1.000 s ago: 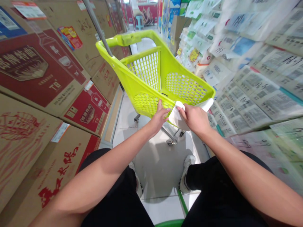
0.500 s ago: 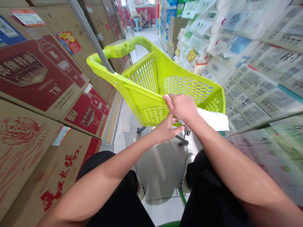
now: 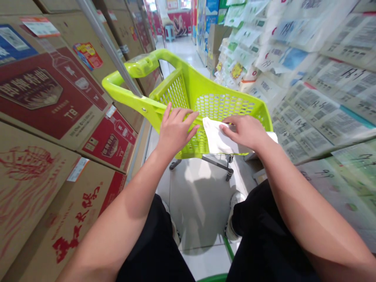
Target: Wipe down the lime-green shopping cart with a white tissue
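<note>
A bright green cart [image 3: 232,103] sits in the middle of the frame, in a shop aisle. It is smooth plastic, and its walls are full of little holes. Its long side runs from the near end up to the round handle [image 3: 141,64] at the upper left. A thin white cloth [image 3: 216,139], soft and a bit wrinkled, hangs over the near rim. The right hand [image 3: 245,131] lies flat on the cloth with its fingers out straight, not curled around it. The left hand [image 3: 174,131] is open too, and its spread fingers rest on the near wall, just left of the cloth. Brown and red cardboard boxes [image 3: 44,94] fill the left side. The floor [image 3: 199,196] is pale and shiny.
</note>
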Motion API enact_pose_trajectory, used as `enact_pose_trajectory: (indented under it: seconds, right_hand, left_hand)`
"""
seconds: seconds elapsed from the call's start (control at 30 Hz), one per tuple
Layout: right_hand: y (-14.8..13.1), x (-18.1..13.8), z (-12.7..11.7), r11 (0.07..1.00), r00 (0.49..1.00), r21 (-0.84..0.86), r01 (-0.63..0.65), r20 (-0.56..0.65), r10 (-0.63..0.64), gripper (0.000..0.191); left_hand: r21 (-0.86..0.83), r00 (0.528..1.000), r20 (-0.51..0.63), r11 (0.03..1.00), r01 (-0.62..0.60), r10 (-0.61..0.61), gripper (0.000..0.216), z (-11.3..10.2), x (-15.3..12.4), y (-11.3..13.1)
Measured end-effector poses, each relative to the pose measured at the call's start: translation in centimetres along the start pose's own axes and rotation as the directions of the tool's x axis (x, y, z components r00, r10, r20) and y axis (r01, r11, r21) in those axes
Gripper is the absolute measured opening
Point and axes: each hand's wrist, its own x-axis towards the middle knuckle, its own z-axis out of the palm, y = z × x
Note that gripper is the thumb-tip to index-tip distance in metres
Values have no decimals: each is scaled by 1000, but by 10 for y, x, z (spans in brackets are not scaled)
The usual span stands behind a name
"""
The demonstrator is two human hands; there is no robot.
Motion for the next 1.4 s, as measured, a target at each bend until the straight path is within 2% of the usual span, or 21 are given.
enact_pose_trajectory:
  seconds: [0.1,0.17,0.27,0.43,0.53,0.6,0.67,0.73,0.8,0.87,0.97,1.07,1.13,1.27,1.4]
  right_hand:
    - [17,-2,-4,991,992,125,56,103,-69,49]
    - [19,0,-4,984,991,155,90,82,-104,51]
    - [7,5,-2,989,997,125,75,-20,-73,54]
    - [-26,11,-1,991,981,129,29,-194,-3,58]
    - [-34,13,-2,992,971,122,-4,-236,33,61]
    - [-32,13,-2,995,971,97,-21,-236,44,61]
    - [-25,12,0,998,978,60,-31,-206,42,59]
    - [-15,10,3,999,993,48,-15,-113,21,57]
    - [-6,7,4,997,1000,72,13,16,-14,59]
    - [0,4,3,995,996,86,41,78,-47,63]
    - [-2,-1,-4,995,996,53,90,12,-91,67]
    - [-10,-6,-11,994,992,34,100,-76,-97,68]
    - [-14,-6,-10,995,981,51,90,-178,-80,64]
    - [-21,5,7,987,923,107,121,-378,-72,54]
    - [-49,21,28,980,922,96,174,-365,-128,51]
  left_hand:
    - [18,999,12,999,-44,44,28,14,7,2]
    - [18,999,12,999,-51,50,21,22,12,2]
    - [3,1000,-6,1000,-17,17,12,26,18,2]
    - [-26,996,-74,998,54,-55,17,14,21,-1]
    - [21,979,-176,994,106,-101,22,1,20,-7]
    - [96,966,-241,989,115,-89,31,-5,17,-11]
    - [132,960,-273,986,98,-59,45,-8,14,-11]
    - [107,972,-232,992,64,-37,52,-10,11,-11]
    - [52,991,-132,998,41,-34,43,-11,8,-11]
    - [26,999,-36,999,30,-29,29,-12,6,-14]
    - [47,1000,-13,999,12,-12,23,-13,5,-18]
    - [117,998,-61,993,-21,28,26,-13,3,-18]
    - [178,994,-92,983,-44,61,31,-11,3,-17]
    - [282,988,-114,957,-69,104,34,-6,3,-17]
    - [348,989,-67,932,-99,130,28,-6,2,-18]
